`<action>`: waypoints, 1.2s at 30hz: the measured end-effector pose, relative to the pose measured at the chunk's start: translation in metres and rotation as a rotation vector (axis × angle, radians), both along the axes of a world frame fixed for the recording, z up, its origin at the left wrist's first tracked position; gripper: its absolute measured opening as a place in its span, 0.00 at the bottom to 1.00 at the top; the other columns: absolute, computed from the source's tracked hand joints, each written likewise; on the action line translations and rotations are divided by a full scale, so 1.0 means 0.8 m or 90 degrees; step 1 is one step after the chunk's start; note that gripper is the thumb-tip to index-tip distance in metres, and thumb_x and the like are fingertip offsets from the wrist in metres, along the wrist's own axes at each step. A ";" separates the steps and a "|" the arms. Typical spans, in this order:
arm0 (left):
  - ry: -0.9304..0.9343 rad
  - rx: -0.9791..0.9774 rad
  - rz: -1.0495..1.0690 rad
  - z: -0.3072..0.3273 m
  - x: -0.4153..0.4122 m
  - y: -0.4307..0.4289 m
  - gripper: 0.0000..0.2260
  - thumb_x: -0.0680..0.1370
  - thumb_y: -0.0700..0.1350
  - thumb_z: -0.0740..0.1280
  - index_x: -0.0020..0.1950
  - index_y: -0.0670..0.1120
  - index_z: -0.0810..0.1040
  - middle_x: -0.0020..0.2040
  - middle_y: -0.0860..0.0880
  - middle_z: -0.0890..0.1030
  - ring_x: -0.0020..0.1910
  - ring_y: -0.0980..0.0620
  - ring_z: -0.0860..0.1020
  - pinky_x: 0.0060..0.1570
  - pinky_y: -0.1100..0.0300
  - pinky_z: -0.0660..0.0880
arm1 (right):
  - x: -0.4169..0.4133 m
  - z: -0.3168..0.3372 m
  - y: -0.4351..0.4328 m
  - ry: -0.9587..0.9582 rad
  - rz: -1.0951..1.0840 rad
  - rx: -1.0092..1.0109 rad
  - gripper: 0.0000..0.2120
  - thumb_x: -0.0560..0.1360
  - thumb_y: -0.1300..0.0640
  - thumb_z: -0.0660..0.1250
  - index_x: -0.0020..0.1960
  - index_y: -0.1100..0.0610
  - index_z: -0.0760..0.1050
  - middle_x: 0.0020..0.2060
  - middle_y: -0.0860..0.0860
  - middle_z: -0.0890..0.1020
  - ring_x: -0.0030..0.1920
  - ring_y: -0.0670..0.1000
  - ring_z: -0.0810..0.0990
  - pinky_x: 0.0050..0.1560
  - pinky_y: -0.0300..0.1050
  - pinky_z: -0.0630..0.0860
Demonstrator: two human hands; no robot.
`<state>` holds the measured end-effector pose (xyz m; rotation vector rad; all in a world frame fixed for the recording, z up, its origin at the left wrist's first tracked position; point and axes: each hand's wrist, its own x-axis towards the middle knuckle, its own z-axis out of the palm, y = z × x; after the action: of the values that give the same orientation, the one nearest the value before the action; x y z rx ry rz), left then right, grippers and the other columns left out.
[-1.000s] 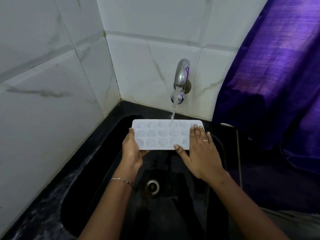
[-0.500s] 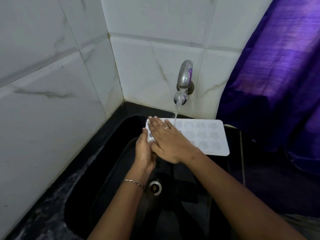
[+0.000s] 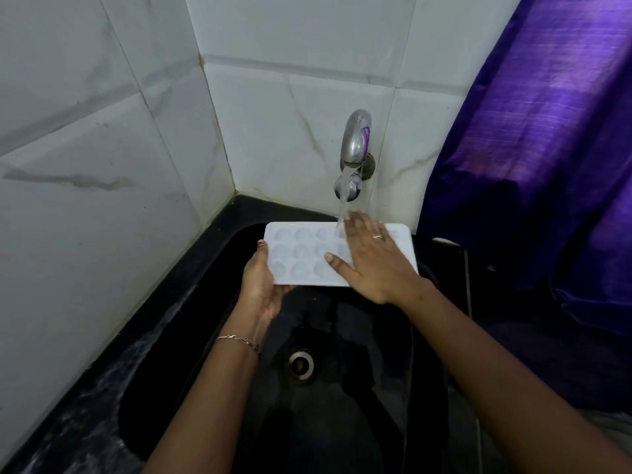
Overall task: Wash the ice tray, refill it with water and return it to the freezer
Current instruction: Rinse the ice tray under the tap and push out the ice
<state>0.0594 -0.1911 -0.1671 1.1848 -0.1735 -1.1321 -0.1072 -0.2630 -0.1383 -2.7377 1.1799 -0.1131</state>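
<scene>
A white ice tray (image 3: 301, 254) with rounded cavities is held flat over the black sink (image 3: 191, 336), under the running metal tap (image 3: 355, 148). My left hand (image 3: 261, 285) grips the tray's left end, thumb on top and palm beneath. My right hand (image 3: 371, 258) lies flat on the tray's right half with fingers spread and straight, a ring on one finger. Water from the tap falls onto the tray beside my right fingers. The tray's right part is hidden under my right hand.
White marble-look tiles line the corner on the left and behind the tap. A purple curtain (image 3: 533, 131) hangs at the right. The sink drain (image 3: 301, 362) sits below the tray. The black counter at the left (image 3: 85, 405) is wet.
My right hand has slid from the tray's left end to its right half, rubbing across the top. The tray has shifted left under the stream. My left hand keeps its hold.
</scene>
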 end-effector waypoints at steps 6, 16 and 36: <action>0.015 -0.063 -0.088 0.003 -0.019 -0.010 0.17 0.84 0.51 0.53 0.59 0.44 0.79 0.52 0.47 0.85 0.51 0.51 0.83 0.41 0.61 0.80 | 0.061 0.000 0.019 0.030 0.178 -0.072 0.37 0.77 0.39 0.38 0.79 0.61 0.45 0.79 0.55 0.45 0.78 0.51 0.42 0.77 0.50 0.41; 0.027 0.097 -0.059 -0.017 0.001 0.017 0.18 0.83 0.52 0.56 0.49 0.40 0.78 0.39 0.42 0.84 0.35 0.44 0.82 0.34 0.54 0.79 | -0.002 -0.032 0.059 0.036 0.288 -0.051 0.35 0.77 0.67 0.55 0.79 0.51 0.49 0.79 0.51 0.50 0.78 0.51 0.50 0.76 0.48 0.49; -0.266 0.255 -0.212 -0.047 0.063 0.044 0.26 0.81 0.63 0.50 0.48 0.49 0.82 0.45 0.48 0.84 0.44 0.49 0.82 0.49 0.55 0.77 | -0.050 -0.027 0.045 -0.662 -0.333 0.535 0.13 0.74 0.44 0.69 0.52 0.51 0.80 0.45 0.45 0.86 0.47 0.47 0.85 0.45 0.42 0.80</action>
<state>0.1100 -0.1559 -0.2044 1.7947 -0.4949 -1.2276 -0.1474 -0.2269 -0.1595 -1.2713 1.1475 -0.7719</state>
